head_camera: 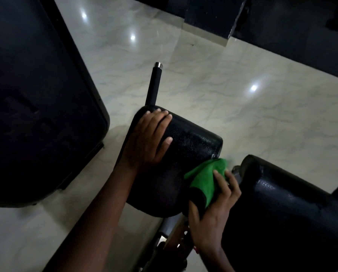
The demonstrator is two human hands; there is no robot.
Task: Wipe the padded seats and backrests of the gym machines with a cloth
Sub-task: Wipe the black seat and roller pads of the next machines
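the left hand [150, 138] lies flat, fingers straight, steadying the near padded seat [191, 146] while the right hand [213, 209] grips the green cloth [205, 181] against its right edge (a tight gap beside the second pad [281, 203]), where the cloth could snag or slip.

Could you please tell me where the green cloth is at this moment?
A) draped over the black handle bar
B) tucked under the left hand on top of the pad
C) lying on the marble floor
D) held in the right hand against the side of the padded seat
D: the right hand grips the green cloth against the near edge of the black padded seat, while the left hand rests flat on top.
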